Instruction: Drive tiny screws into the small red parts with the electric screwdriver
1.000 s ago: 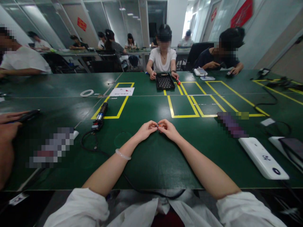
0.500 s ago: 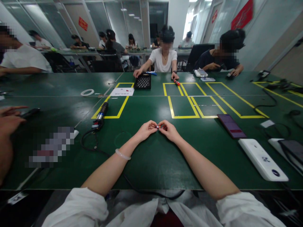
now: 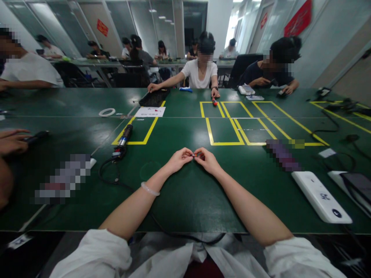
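Note:
My left hand [image 3: 179, 159] and my right hand [image 3: 206, 159] meet fingertip to fingertip just above the green table [image 3: 191, 193]. Both are closed in a pinch on a small orange and dark piece [image 3: 195, 155]. Fingers cover most of it, and it is too small for me to tell its kind. A pale bangle [image 3: 150, 189] circles my left forearm. To the left of my hands lies a dark cylindrical device [image 3: 125, 135] with a blue and silver band, a black cable running from it.
Yellow tape rectangles [image 3: 227, 143] mark the table ahead. At right are a blurred phone [image 3: 283, 155] and a white power bank [image 3: 321, 197]. Across from me a co-worker [image 3: 199, 73] touches a black tray [image 3: 153, 98] and a red object [image 3: 215, 102]; a white tape ring [image 3: 107, 112] lies left.
The co-worker opposite has moved the black tray leftward, to behind the paper sheet, and it now looks tilted or turned. My hands stay almost in place, still pinching the small piece.

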Available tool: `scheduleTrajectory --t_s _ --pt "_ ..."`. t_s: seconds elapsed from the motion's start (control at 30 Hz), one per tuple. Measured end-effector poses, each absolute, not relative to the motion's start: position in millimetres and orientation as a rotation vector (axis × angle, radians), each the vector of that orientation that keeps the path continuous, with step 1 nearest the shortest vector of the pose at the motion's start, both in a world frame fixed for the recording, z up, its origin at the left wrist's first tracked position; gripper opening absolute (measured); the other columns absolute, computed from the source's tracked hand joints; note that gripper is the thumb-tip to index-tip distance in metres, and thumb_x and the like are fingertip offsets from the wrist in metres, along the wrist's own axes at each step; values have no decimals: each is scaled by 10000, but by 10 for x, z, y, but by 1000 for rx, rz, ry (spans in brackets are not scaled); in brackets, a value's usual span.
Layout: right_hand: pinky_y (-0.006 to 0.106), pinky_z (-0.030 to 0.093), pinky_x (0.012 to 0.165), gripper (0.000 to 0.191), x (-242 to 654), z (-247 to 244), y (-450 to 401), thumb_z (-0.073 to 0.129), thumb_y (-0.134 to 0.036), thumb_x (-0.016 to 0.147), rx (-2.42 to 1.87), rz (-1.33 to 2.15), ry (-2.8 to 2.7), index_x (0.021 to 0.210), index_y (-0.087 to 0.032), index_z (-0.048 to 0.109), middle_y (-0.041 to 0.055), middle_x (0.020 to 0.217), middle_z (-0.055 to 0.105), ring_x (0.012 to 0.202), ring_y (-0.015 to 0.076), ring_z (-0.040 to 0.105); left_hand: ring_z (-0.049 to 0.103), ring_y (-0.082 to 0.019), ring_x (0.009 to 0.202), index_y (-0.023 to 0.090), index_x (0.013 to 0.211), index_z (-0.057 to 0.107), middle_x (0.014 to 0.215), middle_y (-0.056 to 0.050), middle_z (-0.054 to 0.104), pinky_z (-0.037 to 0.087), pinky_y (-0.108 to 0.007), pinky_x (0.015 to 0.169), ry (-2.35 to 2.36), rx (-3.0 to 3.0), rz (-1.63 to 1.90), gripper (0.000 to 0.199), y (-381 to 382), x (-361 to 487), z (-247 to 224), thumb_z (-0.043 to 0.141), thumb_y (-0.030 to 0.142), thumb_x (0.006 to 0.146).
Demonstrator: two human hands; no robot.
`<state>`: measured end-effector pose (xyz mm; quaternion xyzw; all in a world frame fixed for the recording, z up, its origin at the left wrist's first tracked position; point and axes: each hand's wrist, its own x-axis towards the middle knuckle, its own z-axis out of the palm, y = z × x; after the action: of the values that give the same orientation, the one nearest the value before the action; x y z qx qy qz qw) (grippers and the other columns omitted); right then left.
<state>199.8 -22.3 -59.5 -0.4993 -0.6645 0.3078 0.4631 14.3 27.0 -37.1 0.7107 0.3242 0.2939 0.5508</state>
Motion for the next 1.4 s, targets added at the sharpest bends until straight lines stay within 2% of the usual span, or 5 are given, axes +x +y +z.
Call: scheduleTrajectory --t_s 0.27,0.6,0.83,1.07,1.4 --pt "265 482 636 285 2018 -610 -179 641 -448 817 -1127 982 -1440 913 -181 614 18 787 661 648 133 596 617 -166 802 143 961 612 836 -38 656 465 -303 785 823 1803 652 291 271 129 -334 605 408 841" --pt "246 440 541 386 1985 -565 -208 558 -572 848 -1194 963 -1403 797 -189 553 -9 611 607 522 119 545 611 -169 821 148 900 637 864 -52 666 465 -301 825 793 1843 628 366 262 148 -318 484 480 911" --pt "242 430 536 367 2004 -559 -209 534 -547 873 -1192 945 -1438 797 -189 552 -7 616 608 522 117 535 614 -138 819 155 1153 537 946 -49 641 468 -276 786 735 1751 672 407 196 178 -302 647 360 819" --pt "242 440 577 290 1968 -570 -226 542 -489 884 -1201 919 -1504 911 -200 558 -24 669 607 567 119 550 624 -154 809 169 983 582 903 -35 663 475 -272 752 803 1905 715 255 164 175 -290 604 382 845" --pt "250 443 632 213 1958 -577 -230 588 -365 848 -1119 981 -1540 980 -203 547 -7 797 617 653 124 561 619 -166 799 165 984 627 894 -38 675 468 -282 758 870 1996 671 294 253 80 -262 505 422 908"
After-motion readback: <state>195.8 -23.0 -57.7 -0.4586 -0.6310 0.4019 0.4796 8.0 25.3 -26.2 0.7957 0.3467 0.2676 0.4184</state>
